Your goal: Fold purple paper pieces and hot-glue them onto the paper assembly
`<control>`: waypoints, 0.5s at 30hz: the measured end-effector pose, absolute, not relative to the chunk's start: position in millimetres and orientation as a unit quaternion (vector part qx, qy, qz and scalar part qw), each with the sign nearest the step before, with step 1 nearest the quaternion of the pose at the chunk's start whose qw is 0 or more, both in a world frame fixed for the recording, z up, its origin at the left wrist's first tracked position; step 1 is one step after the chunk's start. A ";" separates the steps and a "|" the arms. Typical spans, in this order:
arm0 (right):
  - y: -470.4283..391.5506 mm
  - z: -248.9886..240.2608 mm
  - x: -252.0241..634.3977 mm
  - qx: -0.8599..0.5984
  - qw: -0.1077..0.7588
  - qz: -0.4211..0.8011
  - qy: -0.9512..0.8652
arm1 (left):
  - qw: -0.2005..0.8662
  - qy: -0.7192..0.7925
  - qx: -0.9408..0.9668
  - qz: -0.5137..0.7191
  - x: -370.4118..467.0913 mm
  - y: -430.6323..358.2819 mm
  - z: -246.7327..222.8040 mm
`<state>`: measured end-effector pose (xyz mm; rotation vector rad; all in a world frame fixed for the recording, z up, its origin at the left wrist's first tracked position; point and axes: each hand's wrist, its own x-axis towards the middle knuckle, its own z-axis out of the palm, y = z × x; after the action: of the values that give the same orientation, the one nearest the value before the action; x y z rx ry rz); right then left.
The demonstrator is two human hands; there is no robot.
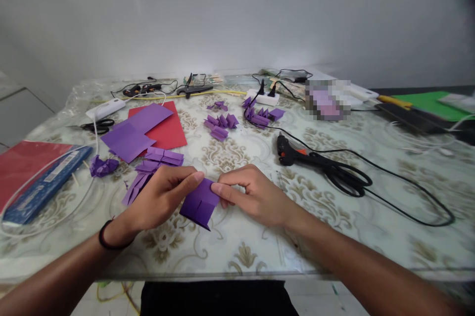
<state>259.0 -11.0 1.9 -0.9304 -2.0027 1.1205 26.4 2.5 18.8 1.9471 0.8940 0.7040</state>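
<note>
Over on the far left, a flat, shiny packet with a blue, barcoded strip (48, 185) is lying on the floral-patterned tabletop (245, 259), red sheeting showing beside the strip. Just beyond it, black-handled scissors (102, 125) are resting, and a crumpled wad of purple paper (102, 166) is sitting nearer. Next along, flat purple paper sheets (128, 142) are overlapping a bright red paper sheet (178, 130), with narrow folded purple paper strips (163, 156) lying just in front.

And here's the centre of it! The left hand (163, 197), a dark band circling its wrist, is pinching a small, roughly square piece of purple paper (200, 203) by its upper left corner, thumb on top. The piece is tilting above the near part of the table, showing a short dark line in its middle and a deeper purple along its lower edge. The right hand (256, 195) is clamping the right edge between thumb and fingers.

Farther back, small folded purple paper pieces (220, 125) are clustering; a white power strip (264, 97) is holding two black plugs (272, 90). Rightward, a black glue gun (315, 158) is lying on its side.
</note>
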 end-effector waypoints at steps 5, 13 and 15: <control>-11.9 1.3 256.5 -0.376 0.307 0.436 -0.758 | 0.394 0.351 0.797 0.294 26.6 1.6 17.7; -8.6 1.7 260.4 -0.438 0.336 0.378 -0.743 | 0.432 0.372 0.725 0.386 17.5 6.8 25.1; -5.5 0.0 263.2 -0.448 0.346 0.373 -0.735 | 0.456 0.334 0.684 0.462 6.2 6.1 36.0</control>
<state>263.2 -5.5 0.0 -1.1628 -1.9065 0.9684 6.2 6.1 36.0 1.6873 0.8229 1.1386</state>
